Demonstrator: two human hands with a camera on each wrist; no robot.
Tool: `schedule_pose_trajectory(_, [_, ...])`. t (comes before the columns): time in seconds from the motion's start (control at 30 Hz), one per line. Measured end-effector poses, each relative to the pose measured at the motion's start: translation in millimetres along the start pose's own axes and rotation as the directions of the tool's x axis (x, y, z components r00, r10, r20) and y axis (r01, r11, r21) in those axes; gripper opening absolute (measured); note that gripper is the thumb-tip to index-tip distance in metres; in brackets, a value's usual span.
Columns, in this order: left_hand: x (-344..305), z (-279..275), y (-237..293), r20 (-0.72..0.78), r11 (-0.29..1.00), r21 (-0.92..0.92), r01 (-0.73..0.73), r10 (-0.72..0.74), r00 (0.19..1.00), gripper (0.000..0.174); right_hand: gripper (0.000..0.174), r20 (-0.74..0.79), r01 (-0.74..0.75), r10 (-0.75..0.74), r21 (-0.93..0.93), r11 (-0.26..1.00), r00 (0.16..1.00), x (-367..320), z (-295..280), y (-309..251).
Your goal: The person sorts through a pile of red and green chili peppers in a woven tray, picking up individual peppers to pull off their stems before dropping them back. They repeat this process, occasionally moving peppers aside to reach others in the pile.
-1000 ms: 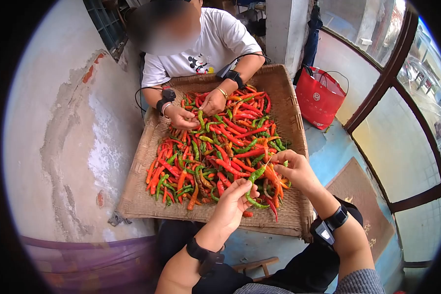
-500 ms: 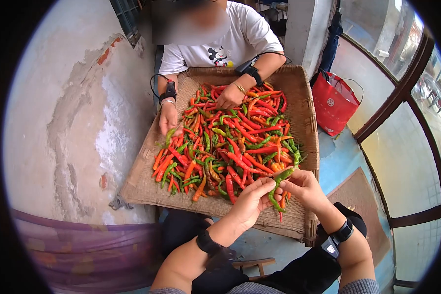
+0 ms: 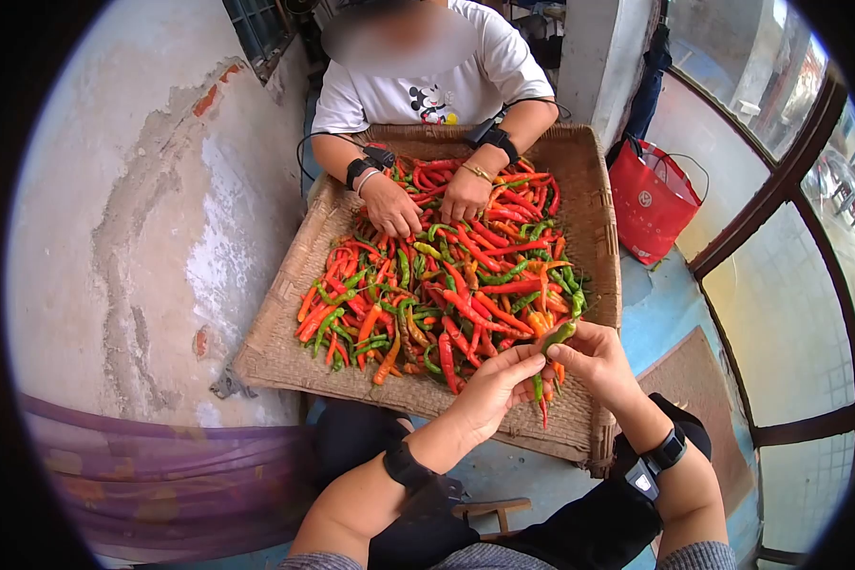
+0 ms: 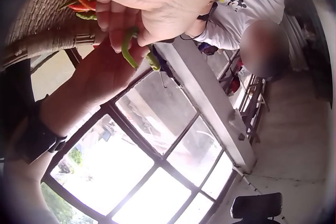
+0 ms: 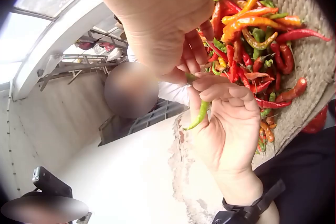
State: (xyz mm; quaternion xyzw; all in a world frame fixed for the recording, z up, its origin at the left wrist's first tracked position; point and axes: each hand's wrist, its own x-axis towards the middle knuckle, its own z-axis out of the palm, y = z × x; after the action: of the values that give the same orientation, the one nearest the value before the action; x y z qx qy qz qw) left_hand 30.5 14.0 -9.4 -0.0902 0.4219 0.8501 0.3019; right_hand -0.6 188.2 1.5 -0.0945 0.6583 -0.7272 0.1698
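A green chili pepper (image 3: 559,334) is held between my two hands over the basket's near right corner. My left hand (image 3: 494,388) pinches it between thumb and fingers from the left. From the right, my right hand (image 3: 598,366) pinches its upper part, with the fingertips of both hands close together. In the right wrist view, the curved lower end of the chili (image 5: 199,116) sticks out beside the left palm. Its stem end shows below the fingers in the left wrist view; the fingers hide its middle. Red, orange and green chilies (image 3: 465,285) lie heaped below.
The large woven basket (image 3: 290,351) has raised sides. Across it, a person in a white shirt (image 3: 489,57) has both hands (image 3: 392,204) in the pile. A red bag (image 3: 651,204) stands right of the basket, near the windows. A plastered wall (image 3: 152,247) rises at left.
My hands have come closer together around the green chili. The other person's hand moved a green chili to the basket's left side, then returned to the pile without it. The head view has shifted.
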Motion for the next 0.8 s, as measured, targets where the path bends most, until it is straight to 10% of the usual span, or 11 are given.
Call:
schedule_pose_trajectory(0.47, [-1.8,2.9,-3.6,-0.003,0.99,0.14,-0.006,0.007,1.0,0.018,0.008,-0.133,0.025,-0.044,-0.142,0.99,0.99,2.3,5.6,-0.2])
schedule_pose_trajectory(0.8, [-6.9,4.2,1.5,-0.008,0.971,0.237,0.012,-0.01,1.0,0.027,0.023,-0.209,0.088,-0.042,0.212,0.973,0.977,7.7,1.0,4.6])
